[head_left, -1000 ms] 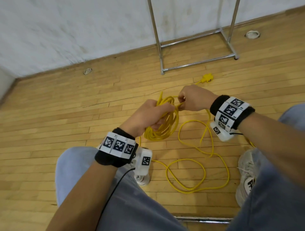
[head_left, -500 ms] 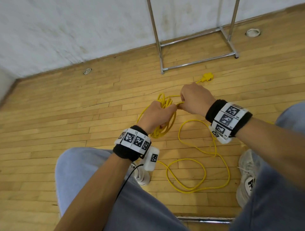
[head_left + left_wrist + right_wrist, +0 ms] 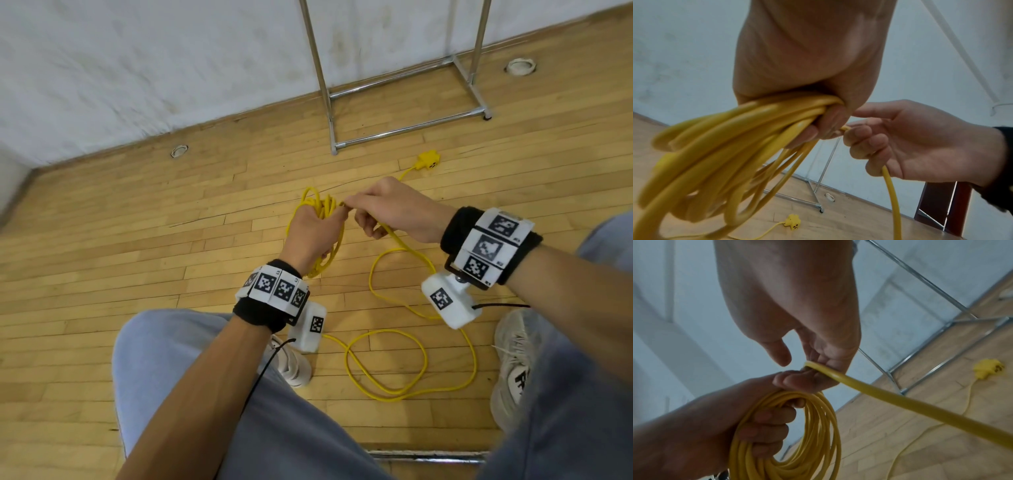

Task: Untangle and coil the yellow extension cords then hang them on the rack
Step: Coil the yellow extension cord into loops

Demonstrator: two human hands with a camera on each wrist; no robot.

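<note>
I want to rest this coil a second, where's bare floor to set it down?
Bare floor lies left of the coil, out to the wall. Crowded: loose cord loops between the shoes, and the plug lies by the rack.

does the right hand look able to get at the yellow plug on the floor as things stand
Probably not right away: the right hand is pinching the cord beside the coil, and the yellow plug lies farther off near the rack. The floor between is bare.
</note>
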